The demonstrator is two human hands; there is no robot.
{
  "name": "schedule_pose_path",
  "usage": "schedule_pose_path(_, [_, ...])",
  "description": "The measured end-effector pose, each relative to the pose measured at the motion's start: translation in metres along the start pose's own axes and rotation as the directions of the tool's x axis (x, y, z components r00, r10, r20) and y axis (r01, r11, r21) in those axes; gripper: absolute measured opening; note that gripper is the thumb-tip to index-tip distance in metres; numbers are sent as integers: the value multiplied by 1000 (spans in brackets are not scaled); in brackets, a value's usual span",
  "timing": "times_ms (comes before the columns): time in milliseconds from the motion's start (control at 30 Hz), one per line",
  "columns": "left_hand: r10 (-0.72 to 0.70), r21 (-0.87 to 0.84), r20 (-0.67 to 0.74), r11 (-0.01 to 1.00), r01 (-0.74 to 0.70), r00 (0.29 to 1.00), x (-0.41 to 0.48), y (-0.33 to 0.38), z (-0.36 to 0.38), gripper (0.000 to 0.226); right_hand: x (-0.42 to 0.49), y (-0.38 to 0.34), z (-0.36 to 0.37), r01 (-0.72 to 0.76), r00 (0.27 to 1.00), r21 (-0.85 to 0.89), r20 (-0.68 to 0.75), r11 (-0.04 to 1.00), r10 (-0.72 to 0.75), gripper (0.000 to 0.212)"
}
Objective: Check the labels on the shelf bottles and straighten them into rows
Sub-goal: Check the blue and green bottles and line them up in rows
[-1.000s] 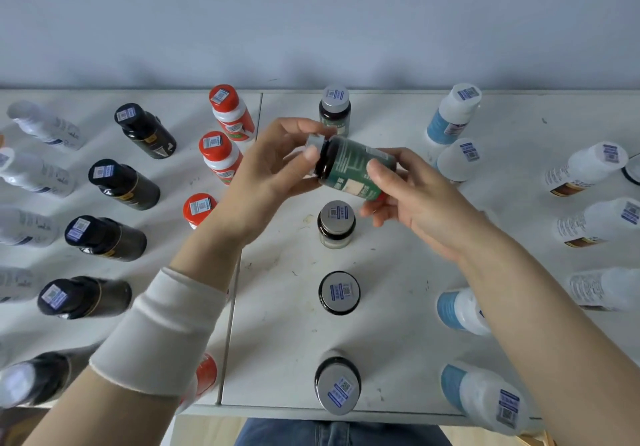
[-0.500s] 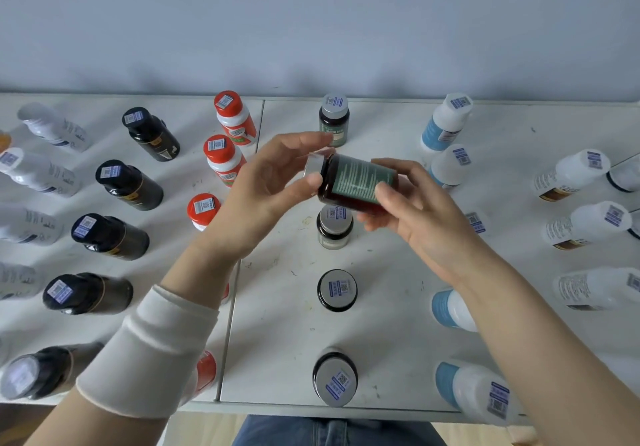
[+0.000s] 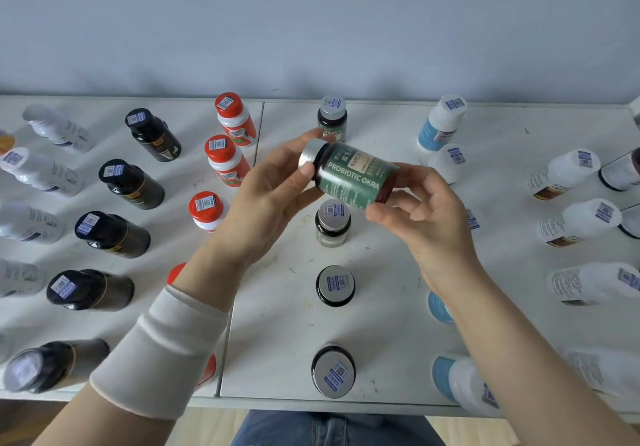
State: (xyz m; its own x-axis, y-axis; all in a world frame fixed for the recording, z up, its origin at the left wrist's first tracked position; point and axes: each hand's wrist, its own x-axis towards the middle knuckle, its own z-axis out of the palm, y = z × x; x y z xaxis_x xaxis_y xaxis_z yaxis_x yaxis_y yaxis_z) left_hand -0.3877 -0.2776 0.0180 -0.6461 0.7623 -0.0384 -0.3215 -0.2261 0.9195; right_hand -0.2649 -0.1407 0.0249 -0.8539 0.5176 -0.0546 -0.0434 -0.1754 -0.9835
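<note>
Green-labelled brown bottle with a silver cap (image 3: 353,182) has been rolled label-up, so its print is now readable for checking. Left hand (image 3: 266,203) grips its cap end and right hand (image 3: 429,218) pinches its base, sideways above the white table (image 3: 381,324).

Pale grey wall (image 3: 311,12) behind scuffed white shelf (image 3: 277,352).

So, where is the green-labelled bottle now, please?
In the head view's centre, the green-labelled bottle is held sideways between the left hand and right hand, above the silver-capped bottle column.
</note>
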Motion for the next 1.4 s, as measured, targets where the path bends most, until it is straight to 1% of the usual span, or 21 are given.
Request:
schedule_pose_path(67, [-113,-64,-15,992,112,994,1,-5,1,25,0,-5,7,87,986,-213,-121,973,-115,42])
schedule_pose_path(100, [-177,-96,-34,980,173,984,2,-6,2,25,0,-6,12,132,968,-338,-157,932,-194,46])
schedule_pose_path(167, [-265,-116,-96,960,254,959,6,-7,5,29,0,-7,18,210,928,-539,-153,816,-340,55])
schedule_pose_path(233, [-285,-119,-155,956,268,946,11,-5,8,33,1,-4,21,260,899,-638,-113,725,-422,59])
schedule_pose_path(333, [-265,-134,-189,961,242,946,18,-2,8,28,-1,3,20,298,889,-681,-56,668,-454,60])
schedule_pose_path(433, [-203,-52,-155,979,197,967,23,2,4,18,-5,8,17,268,917,-691,-30,671,-397,59])
schedule_pose_path(533, [-140,112,-119,982,154,983,27,9,-2,22,-2,7,10,163,967,-692,-30,703,-253,57])
schedule_pose_path(600, [-84,248,-80,963,101,993,31,14,-4,26,3,4,2,128,989,-709,34,693,-147,57])
schedule_pose_path(667, [-11,436,-12,900,15,1000,36,18,-6,32,10,-1,-8,147,989,-791,109,594,-99,59])
schedule_pose_path(733, [17,596,57,802,-47,998,44,20,-7,36,20,-8,-15,177,984,-881,155,438,-85,57])
schedule_pose_path(833, [49,741,78,665,-90,996,55,19,-7,40,36,-17,-21,215,976,-951,215,223,-22,54])
schedule_pose_path(900, [70,831,97,543,-120,993,64,14,-8,41,46,-20,-20,229,972,-965,234,131,22,52])
schedule_pose_path(1000, [61,893,152,419,-163,987,75,0,-15,44,58,-18,-17,255,963,-966,258,40,78,52])
schedule_pose_path(1067, [40,919,177,351,-179,983,80,-11,-21,43,65,-16,-16,257,961,-966,256,6,107,52])
schedule_pose_path(1133, [18,934,191,305,-187,981,82,-22,-27,42,70,-14,-15,253,960,-967,250,-13,125,51])
schedule_pose_path(1233, [22,935,193,299,-191,981,83,-33,-32,43,77,-11,-15,252,959,-968,247,-22,137,50])
schedule_pose_path(1400, [50,916,250,311,-252,967,85,-43,-39,46,87,-9,-15,249,959,-968,243,-25,144,49])
